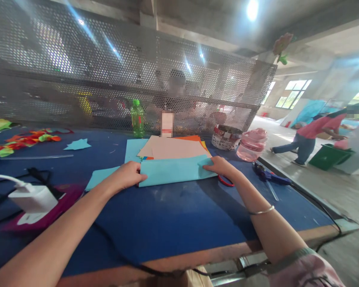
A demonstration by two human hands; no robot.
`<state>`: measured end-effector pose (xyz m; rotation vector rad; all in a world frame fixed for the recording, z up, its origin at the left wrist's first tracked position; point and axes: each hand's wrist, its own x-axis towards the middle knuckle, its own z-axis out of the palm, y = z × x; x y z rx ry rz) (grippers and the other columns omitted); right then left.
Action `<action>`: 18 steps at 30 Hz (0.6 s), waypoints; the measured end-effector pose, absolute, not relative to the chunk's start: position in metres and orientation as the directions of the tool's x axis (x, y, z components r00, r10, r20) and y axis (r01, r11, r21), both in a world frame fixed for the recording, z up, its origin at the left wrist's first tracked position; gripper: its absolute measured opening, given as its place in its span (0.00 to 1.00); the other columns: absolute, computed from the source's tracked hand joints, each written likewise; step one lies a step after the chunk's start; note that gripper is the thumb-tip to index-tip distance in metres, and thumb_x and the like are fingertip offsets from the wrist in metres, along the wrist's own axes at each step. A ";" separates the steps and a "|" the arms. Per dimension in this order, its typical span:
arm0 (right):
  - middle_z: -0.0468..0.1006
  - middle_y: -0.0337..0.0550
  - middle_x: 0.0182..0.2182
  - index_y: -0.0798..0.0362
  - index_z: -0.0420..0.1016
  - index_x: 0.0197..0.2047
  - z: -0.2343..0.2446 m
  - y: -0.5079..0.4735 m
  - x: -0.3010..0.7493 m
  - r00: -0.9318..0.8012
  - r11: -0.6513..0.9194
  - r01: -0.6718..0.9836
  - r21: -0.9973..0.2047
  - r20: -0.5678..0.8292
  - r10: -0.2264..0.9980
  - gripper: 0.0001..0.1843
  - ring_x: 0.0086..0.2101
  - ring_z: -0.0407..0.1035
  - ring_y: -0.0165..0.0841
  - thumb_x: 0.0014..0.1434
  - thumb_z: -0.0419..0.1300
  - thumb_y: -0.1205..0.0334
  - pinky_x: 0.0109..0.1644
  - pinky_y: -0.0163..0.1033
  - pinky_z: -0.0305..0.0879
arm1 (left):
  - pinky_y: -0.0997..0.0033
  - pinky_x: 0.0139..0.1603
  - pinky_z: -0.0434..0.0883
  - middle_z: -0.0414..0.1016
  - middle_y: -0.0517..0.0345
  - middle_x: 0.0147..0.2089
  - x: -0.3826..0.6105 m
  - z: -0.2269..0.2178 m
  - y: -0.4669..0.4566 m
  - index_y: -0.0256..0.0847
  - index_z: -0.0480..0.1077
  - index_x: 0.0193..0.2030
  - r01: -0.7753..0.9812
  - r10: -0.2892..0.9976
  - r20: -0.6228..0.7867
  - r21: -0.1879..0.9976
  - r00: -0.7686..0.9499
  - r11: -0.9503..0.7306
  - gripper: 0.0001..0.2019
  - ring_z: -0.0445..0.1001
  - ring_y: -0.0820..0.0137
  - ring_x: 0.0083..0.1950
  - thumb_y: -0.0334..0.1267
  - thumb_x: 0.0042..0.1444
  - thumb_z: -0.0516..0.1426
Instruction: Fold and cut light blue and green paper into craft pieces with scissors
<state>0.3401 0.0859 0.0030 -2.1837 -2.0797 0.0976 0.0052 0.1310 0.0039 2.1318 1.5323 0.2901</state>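
Note:
A folded sheet of light blue paper (pixel 170 172) lies in front of me, held at both ends. My left hand (pixel 131 174) grips its left end, the thumb showing at the edge. At the right end, the fingers of my right hand (pixel 219 166) pinch the paper. Another light blue piece (pixel 103 176) sits partly behind my left wrist. Beyond the folded sheet is a stack of coloured paper, with a pale pink sheet (pixel 176 147) on top and orange and yellow edges showing. A red scissors handle (pixel 226 181) pokes out beside my right hand.
A perforated metal screen (pixel 107 79) closes off the table's back, with a green bottle (pixel 137 119) before it. On the right are a round basket (pixel 226 137), a pink-tinted jug (pixel 251 144) and a blue glue gun (pixel 271 175). A white charger (pixel 32 197) with cables stands left. A person (pixel 317 129) bends near a green bin.

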 end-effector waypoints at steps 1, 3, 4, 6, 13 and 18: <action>0.79 0.52 0.32 0.57 0.76 0.31 0.003 0.086 0.340 0.062 -0.057 0.991 -0.125 0.034 0.997 0.16 0.33 0.73 0.40 0.58 0.58 0.52 0.32 0.36 0.60 | 0.70 0.29 0.66 0.75 0.56 0.22 0.006 0.004 0.131 0.43 0.64 0.20 0.836 0.933 -0.109 0.488 0.343 -0.250 0.07 0.76 0.60 0.31 0.41 0.42 0.55; 0.79 0.53 0.34 0.57 0.76 0.33 0.002 0.085 0.338 0.088 -0.085 0.991 -0.105 0.024 0.996 0.16 0.35 0.73 0.41 0.58 0.57 0.51 0.34 0.36 0.60 | 0.70 0.28 0.65 0.74 0.57 0.21 0.007 0.002 0.131 0.43 0.63 0.20 0.862 0.941 -0.090 0.438 0.325 -0.256 0.07 0.76 0.61 0.30 0.41 0.43 0.55; 0.79 0.52 0.35 0.57 0.77 0.35 0.002 0.084 0.337 0.091 -0.089 0.991 -0.098 0.022 0.996 0.16 0.36 0.73 0.41 0.58 0.57 0.51 0.35 0.36 0.60 | 0.71 0.27 0.64 0.74 0.57 0.21 0.007 0.002 0.132 0.43 0.61 0.20 0.874 0.946 -0.076 0.411 0.315 -0.258 0.08 0.76 0.61 0.30 0.41 0.44 0.55; 0.80 0.51 0.36 0.57 0.77 0.37 0.002 0.083 0.336 0.088 -0.086 0.993 -0.087 0.023 0.996 0.16 0.38 0.73 0.41 0.58 0.58 0.52 0.36 0.35 0.60 | 0.71 0.27 0.63 0.72 0.58 0.20 0.008 0.000 0.132 0.44 0.59 0.19 0.892 0.951 -0.051 0.365 0.305 -0.266 0.10 0.76 0.62 0.30 0.41 0.45 0.55; 0.80 0.50 0.37 0.56 0.78 0.40 -0.003 0.083 0.338 0.069 -0.066 0.995 -0.070 0.035 0.997 0.16 0.40 0.73 0.41 0.58 0.58 0.52 0.38 0.35 0.60 | 0.71 0.28 0.64 0.75 0.57 0.22 0.010 0.002 0.129 0.44 0.59 0.19 0.889 0.951 -0.055 0.374 0.305 -0.264 0.10 0.76 0.61 0.32 0.41 0.45 0.55; 0.80 0.53 0.40 0.57 0.77 0.41 -0.004 0.083 0.337 0.062 -0.060 0.996 -0.061 0.033 0.998 0.16 0.41 0.73 0.43 0.58 0.58 0.53 0.39 0.36 0.61 | 0.71 0.27 0.63 0.75 0.57 0.22 0.011 0.005 0.126 0.43 0.61 0.19 0.896 0.953 -0.057 0.361 0.299 -0.259 0.09 0.76 0.62 0.31 0.41 0.45 0.55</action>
